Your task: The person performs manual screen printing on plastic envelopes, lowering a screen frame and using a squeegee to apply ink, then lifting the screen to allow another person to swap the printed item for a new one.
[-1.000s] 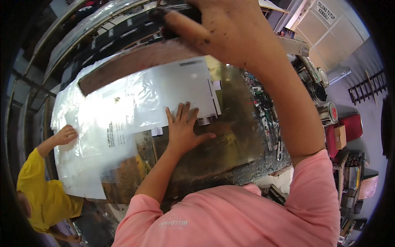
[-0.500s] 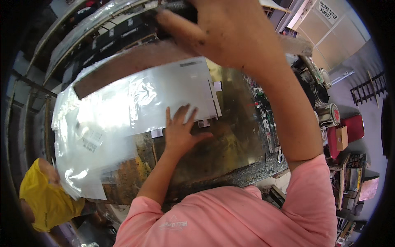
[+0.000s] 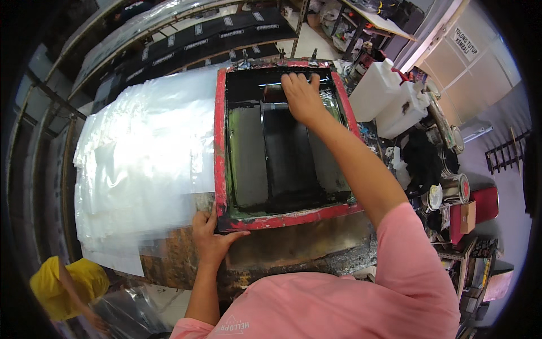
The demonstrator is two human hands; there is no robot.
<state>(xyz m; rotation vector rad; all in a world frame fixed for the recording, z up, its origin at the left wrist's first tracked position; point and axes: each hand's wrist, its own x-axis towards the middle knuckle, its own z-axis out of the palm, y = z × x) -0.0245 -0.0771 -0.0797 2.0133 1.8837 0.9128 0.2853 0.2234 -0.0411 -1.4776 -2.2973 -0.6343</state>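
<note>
With twelve o'clock pointing straight away from the person, the left hand (image 3: 212, 234) is nearest, at seven o'clock of the red frame (image 3: 221, 141). Its thumb is spread wide along the near bar and its fingers bend at the corner; whether it grips or only steadies, I cannot tell. Under both lies the stained table (image 3: 307, 240).

Inside the frame is the screen (image 3: 291, 147), longer from six to twelve than across, with a dark, wet-looking band down its middle. White sheets (image 3: 147, 141) overlap at nine o'clock, beside the frame.

The right hand (image 3: 305, 96) is farther out, near the frame's twelve o'clock end, its fingers closed over the squeegee (image 3: 275, 93). The squeegee's visible end sticks out at nine o'clock from that hand; its long axis seems to run nine to three, square to the band, which stretches from it toward six. The left hand is well apart from it.

Beyond are clamps (image 3: 282, 55) at twelve, jugs (image 3: 370, 90) at two and a rack (image 3: 226, 37) at eleven.
</note>
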